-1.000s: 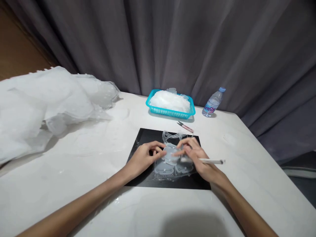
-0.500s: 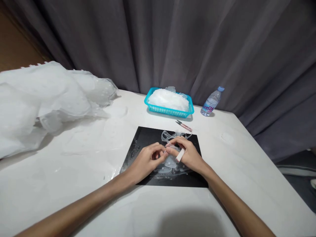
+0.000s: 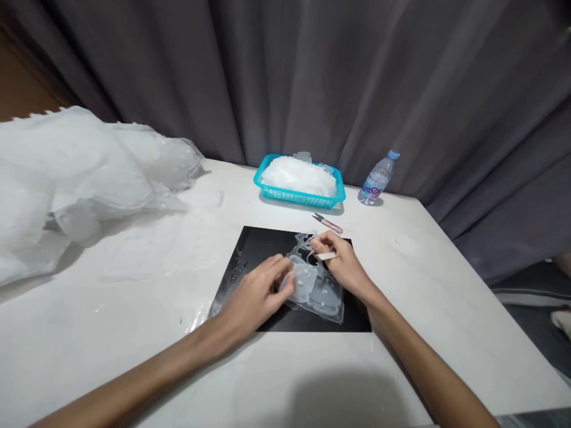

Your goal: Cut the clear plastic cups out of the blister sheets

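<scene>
A clear, translucent rubbery sheet (image 3: 317,289) with small round studs lies on a black mat (image 3: 263,249) in the middle of the white table. My left hand (image 3: 259,295) has its fingers curled on the sheet's left edge, pinching it. My right hand (image 3: 339,264) is closed on a thin white stick-like tool (image 3: 325,256), whose end points left over the sheet's upper part, while the fingers also touch the sheet.
A turquoise basket (image 3: 298,198) heaped with white translucent pieces stands behind the mat. Small pink snips (image 3: 329,223) lie between basket and mat. A water bottle (image 3: 377,179) stands at the back right. A big pile of clear plastic (image 3: 84,178) covers the table's left. Grey curtain behind.
The right hand turned the white tool from lying out to the right to pointing left and moved up the sheet. The sheet has shifted and turned under both hands.
</scene>
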A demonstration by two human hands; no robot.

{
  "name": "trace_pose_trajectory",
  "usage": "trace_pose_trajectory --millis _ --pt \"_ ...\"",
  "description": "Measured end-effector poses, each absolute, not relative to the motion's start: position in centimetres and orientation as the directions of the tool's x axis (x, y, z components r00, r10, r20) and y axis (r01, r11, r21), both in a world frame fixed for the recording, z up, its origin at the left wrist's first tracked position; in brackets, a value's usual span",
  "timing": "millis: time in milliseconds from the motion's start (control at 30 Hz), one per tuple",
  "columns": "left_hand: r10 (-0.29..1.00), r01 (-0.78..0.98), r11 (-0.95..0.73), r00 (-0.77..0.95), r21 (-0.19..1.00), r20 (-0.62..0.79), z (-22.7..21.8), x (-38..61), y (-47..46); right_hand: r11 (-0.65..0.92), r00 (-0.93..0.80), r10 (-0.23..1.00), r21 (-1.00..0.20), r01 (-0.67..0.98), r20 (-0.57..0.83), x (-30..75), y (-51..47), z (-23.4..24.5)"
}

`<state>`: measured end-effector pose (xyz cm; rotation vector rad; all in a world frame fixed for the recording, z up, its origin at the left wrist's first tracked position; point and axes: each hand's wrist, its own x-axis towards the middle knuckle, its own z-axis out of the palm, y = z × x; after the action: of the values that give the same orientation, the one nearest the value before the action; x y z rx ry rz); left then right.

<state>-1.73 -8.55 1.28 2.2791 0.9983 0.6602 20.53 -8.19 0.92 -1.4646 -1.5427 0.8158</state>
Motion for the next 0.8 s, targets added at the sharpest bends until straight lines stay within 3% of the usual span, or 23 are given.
trace_pose_trajectory --millis 100,267,433,500,567,633,700,733,800 --pt "0.829 0.51 -0.43 0.55 0.745 0.103 1.6 -2.1 -7.1 0.141 -0.08 0.99 -0.902 0.409 0.118 21.0 -8.5 1.2" --pt "0.814 0.442 -0.38 0.576 0.813 0.067 1.6 -2.1 -6.9 0.17 -0.242 0.968 -0.874 0.455 0.063 21.6 -9.0 1.2" --pt "0.795 0.39 -0.333 0.606 0.859 0.033 1.5 -1.5 -7.1 0.145 -0.246 0.967 -0.935 0.325 0.065 21.4 -9.4 1.5" --pt "0.765 0.406 -0.464 0.632 0.788 0.125 1.3 -1.4 -7.4 0.15 -0.228 0.971 -0.93 0.335 0.075 21.1 -9.5 1.3" --pt "0.647 0.372 -0.696 0.695 0.614 0.313 1.2 -1.5 -8.0 0.179 -0.137 0.982 -0.874 0.452 0.13 20.8 -9.4 0.7" --pt "0.459 0.295 -0.876 0.752 0.38 0.473 1.1 -1.7 -8.8 0.168 0.003 0.975 -0.745 0.645 0.222 20.6 -9.3 0.0" --pt "0.383 0.255 -0.919 0.754 0.3 0.534 1.2 -1.9 -9.6 0.109 0.092 0.951 -0.597 0.795 0.296 20.7 -9.0 -0.6" --pt "0.436 0.267 -0.891 0.732 0.368 0.523 1.2 -1.9 -9.7 0.091 0.099 0.945 -0.539 0.837 0.312 20.8 -8.9 -0.8" --pt "0.642 0.297 -0.7 0.659 0.649 0.391 1.3 -1.9 -9.5 0.118 0.047 0.944 -0.466 0.877 0.327 21.4 -8.6 -1.1"
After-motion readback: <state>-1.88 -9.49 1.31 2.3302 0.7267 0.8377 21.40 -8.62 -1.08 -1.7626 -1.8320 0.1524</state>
